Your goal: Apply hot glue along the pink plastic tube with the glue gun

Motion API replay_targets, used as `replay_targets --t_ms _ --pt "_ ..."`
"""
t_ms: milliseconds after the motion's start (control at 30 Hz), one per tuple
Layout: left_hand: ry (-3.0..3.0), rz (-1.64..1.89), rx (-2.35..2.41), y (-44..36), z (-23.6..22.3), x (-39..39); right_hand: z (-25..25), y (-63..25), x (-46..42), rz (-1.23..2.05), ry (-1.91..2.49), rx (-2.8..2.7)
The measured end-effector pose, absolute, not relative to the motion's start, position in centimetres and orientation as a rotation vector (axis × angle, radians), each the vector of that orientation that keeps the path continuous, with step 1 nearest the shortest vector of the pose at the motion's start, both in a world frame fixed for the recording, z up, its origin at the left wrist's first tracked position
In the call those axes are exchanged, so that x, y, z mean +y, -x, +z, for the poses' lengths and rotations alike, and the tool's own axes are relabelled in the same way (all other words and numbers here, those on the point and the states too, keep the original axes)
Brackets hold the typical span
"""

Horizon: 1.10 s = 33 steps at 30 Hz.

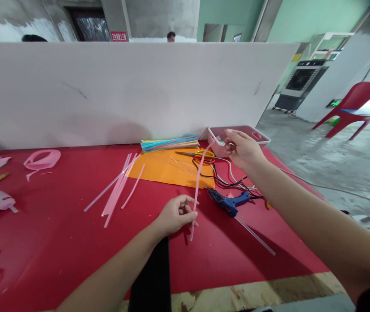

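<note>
1. The pink strip (197, 180) is pinched near its lower end between thumb and fingers of the left hand (177, 212); fingers of the right hand (246, 149) are curled inward, but whether anything is gripped there cannot be told.
2. From the left grip, the strip's long axis is pointed towards 12 to 1 o'clock, bowed slightly, with a short tail left towards 6. Its lower end is nearer the left hand; its upper end is nearer the right, which is held at about 1 o'clock, by the box (216, 149).
3. The strip is slender, smooth and semi-matt; its material cannot be confirmed.
4. Between 2 and 3 o'clock, a blue glue gun (225, 200) is laid, a translucent rod (255, 236) protruding from it.
5. At 11 o'clock, a flat orange sheet (150, 167) is seen; between 9 and 10, straight pink strips (119, 190) are piled.
</note>
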<state>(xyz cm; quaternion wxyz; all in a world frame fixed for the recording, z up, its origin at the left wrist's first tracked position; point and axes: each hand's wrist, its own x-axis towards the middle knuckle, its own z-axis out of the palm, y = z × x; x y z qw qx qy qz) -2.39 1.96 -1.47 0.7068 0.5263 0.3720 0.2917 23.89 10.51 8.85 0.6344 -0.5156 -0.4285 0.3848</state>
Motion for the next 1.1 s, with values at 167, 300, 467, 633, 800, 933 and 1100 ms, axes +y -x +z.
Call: replay_targets --t_ms 167,300,467,633,800,933,1100 --pt "-1.056 0.781 0.861 2.3 -1.4 2.3 6.8 -21.6 6.7 0.892 1.217 -1.046" --pt "-0.951 0.893 0.888 2.3 -1.3 2.7 4.0 -17.9 1.1 1.164 1.327 -1.33" --pt "-0.858 0.961 0.898 2.5 -1.1 2.8 1.4 -15.6 -2.3 1.435 1.391 -1.457" --pt "-0.814 0.967 0.86 2.5 -0.7 2.7 0.6 -15.0 -2.5 1.717 1.364 -1.307" --pt "-0.775 0.972 0.821 2.6 -0.5 2.7 0.9 -14.7 -2.4 1.794 1.309 -1.128" --pt "-0.758 0.981 0.804 2.6 -0.6 2.8 0.5 -14.8 -2.3 1.73 1.317 -1.149" --pt "-0.752 1.0 0.804 2.4 -0.7 2.7 0.2 -15.0 -2.5 1.433 1.356 -1.296"
